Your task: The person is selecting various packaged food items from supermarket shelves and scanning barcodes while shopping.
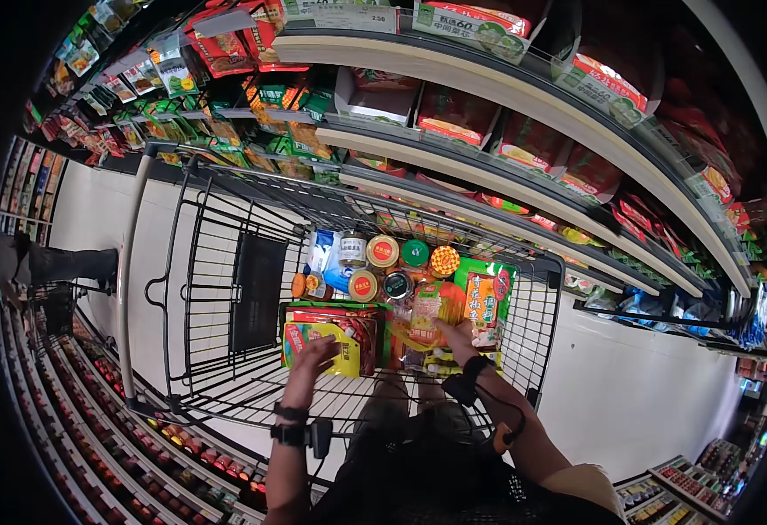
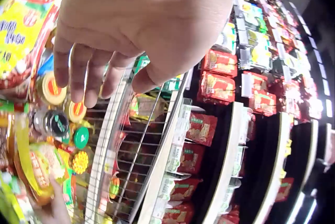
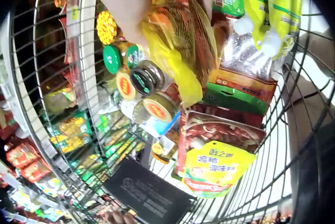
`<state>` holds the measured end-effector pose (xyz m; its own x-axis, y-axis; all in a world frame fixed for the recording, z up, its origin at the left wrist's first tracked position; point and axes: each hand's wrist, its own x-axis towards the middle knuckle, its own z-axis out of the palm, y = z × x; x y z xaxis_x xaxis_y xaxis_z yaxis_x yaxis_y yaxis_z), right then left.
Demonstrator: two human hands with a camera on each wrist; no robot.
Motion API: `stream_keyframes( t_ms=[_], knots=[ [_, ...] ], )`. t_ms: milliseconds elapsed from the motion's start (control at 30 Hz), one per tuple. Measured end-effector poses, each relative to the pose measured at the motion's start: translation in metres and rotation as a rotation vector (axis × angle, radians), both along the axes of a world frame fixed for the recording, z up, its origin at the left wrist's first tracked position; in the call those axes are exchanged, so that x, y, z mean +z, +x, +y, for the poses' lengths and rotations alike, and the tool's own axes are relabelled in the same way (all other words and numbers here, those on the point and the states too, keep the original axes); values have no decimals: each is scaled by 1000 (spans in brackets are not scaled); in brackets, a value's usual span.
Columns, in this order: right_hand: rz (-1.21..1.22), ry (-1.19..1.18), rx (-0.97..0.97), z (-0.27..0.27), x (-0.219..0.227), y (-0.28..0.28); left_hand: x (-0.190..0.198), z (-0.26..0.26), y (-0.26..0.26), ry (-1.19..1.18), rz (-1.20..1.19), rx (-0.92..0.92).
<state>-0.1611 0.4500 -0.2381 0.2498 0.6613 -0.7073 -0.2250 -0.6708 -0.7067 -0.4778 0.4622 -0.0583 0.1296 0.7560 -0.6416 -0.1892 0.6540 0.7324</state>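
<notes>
My right hand [image 1: 456, 339] grips a yellow net bag [image 1: 432, 306] with a red and orange label, held over the right part of the shopping cart. In the right wrist view the bag's mesh and yellow plastic end [image 3: 184, 80] hang over the jars. My left hand [image 1: 315, 357] hovers with loose fingers above a yellow seasoning pouch [image 1: 347, 354], holding nothing. That pouch lies on dark red packets [image 3: 225, 130]. Jars with a green lid [image 1: 414, 253], a black lid [image 1: 397, 285] and a checked orange lid [image 1: 445, 260] stand along the cart's far side.
The black wire cart [image 1: 548, 297] stands against shelves [image 1: 453, 66] of red packets. A green and orange packet [image 1: 487, 302] leans at its right end. Yellow spouted pouches [image 3: 282, 4] lie near me. A black panel [image 1: 256, 293] stands left. Another person's leg [image 1: 73, 262] is far left.
</notes>
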Motion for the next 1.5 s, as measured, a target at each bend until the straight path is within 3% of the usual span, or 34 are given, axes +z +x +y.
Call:
stream_keyframes(
  t_ms=[67,133,200,233,333,467,533,567,600,633,700,733,767,800,867,933,1000,1067,1133,1167,1400,1500],
  knots=[
    [-384,12,-51,-4,-48,-4,2,-11,-21,43,205,10],
    [-335,5,-117,3,-35,-16,-6,-24,-46,-23,132,109],
    [-451,84,109,8,-36,-16,-5,-29,-48,-54,97,146],
    [-561,-41,203,10,-38,-20,-5,-31,-47,-59,137,127],
    [-609,-89,280,10,-38,-7,11,-33,-40,-32,188,53],
    [-638,-87,295,19,-20,10,26,-33,-37,39,258,-135],
    [-186,-5,110,16,28,35,31,-46,-49,194,390,-206],
    [-161,-40,140,20,63,35,35,-48,-52,244,530,-266],
    [-138,63,179,16,86,52,38,-49,-54,293,673,-324],
    [-140,331,223,9,92,72,35,-56,-59,449,883,-374],
    [-414,664,225,0,141,109,39,-66,-61,463,1154,-501],
    [-655,424,157,-6,190,115,36,-73,-60,406,1267,-553],
    [-835,421,58,-16,200,130,24,-81,-62,410,1297,-535],
    [-1228,516,81,-29,198,146,21,-82,-60,401,1450,-660],
    [-1345,426,159,-50,192,167,19,-79,-53,423,1429,-565],
    [-1117,363,66,-74,139,187,24,-68,-42,408,1425,-520],
    [-756,91,140,-87,112,174,29,-64,-38,426,1374,-418],
    [-507,85,-7,-90,85,160,23,-70,-44,452,1455,-367],
    [-832,160,121,-81,110,158,25,-67,-30,411,1510,-272],
    [-881,157,114,-76,112,160,26,-63,-26,411,1507,-255],
    [-850,223,78,-67,116,143,26,-69,-41,353,1573,-204],
    [-892,134,125,-79,128,143,12,-77,-48,394,1601,-210]
  ],
)
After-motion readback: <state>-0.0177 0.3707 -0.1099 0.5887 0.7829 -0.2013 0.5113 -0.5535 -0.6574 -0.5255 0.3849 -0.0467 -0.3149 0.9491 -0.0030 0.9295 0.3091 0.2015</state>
